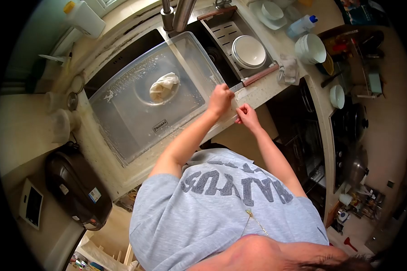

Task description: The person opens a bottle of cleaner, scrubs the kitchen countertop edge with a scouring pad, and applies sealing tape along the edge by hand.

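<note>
A large translucent plastic lid or shallow bin (pixel 135 131) lies across the sink, wet with suds at its far side. On it rests a crumpled whitish cloth (pixel 164 87). My left hand (pixel 220 100) is closed beside the plastic piece's near right corner; whether it touches that corner I cannot tell. Just right of it, over the counter edge, my right hand (pixel 248 116) has its fingers curled together. Anything inside either hand is hidden or too small to name.
A metal drain basket (pixel 221 34) with stacked white bowls (pixel 249 51) sits in the sink's right side, under the faucet (pixel 182 16). A grey rag (pixel 288 69), more bowls (pixel 310 49) and a blue-capped bottle (pixel 301 26) stand right. A dark brown appliance (pixel 77 185) is left.
</note>
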Demonstrator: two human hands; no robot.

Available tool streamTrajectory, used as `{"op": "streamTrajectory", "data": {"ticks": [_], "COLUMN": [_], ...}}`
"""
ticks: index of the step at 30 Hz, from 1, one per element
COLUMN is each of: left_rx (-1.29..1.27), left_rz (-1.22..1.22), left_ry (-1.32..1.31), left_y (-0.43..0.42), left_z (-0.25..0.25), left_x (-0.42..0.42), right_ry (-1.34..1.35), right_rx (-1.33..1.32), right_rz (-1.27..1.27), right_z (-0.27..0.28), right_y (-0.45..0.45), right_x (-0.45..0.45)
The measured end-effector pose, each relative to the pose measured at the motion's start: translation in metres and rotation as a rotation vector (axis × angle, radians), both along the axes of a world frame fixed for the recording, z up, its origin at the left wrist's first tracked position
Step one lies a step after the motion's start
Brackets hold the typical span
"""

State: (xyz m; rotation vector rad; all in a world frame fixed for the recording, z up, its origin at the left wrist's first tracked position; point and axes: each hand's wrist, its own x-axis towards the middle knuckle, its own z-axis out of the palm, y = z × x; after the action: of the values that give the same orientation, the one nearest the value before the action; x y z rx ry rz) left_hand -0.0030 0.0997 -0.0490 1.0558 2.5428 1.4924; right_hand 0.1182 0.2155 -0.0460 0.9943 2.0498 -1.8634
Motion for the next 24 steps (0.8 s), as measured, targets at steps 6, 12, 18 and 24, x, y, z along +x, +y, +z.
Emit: {"op": "streamTrajectory", "data": {"ticks": [6, 12, 18, 24], "left_rx": [-0.049, -0.071, -0.142, -0.086], "left_rz": [0.251, 0.067, 0.269, -0.002], "left_ry": [0.056, -0.001, 0.114, -0.097], "left_y": [0.001, 0.006, 0.012, 0.004], "left_z": [0.005, -0.004, -0.005, 0.010], "left_x": [-0.068, -0.017, -0.079, 0.022], "right_ry": [0.011, -0.004, -0.012, -0.002], "right_rx": [0.007, -0.004, -0.001, -0.009], "right_rz": [-0.006, 0.000, 0.000, 0.008], "right_z": [0.003, 0.006, 0.008, 0.002], "right_y": [0.000, -0.001, -0.001, 0.003], "right_x": [0.001, -0.001, 0.000, -0.002]}}
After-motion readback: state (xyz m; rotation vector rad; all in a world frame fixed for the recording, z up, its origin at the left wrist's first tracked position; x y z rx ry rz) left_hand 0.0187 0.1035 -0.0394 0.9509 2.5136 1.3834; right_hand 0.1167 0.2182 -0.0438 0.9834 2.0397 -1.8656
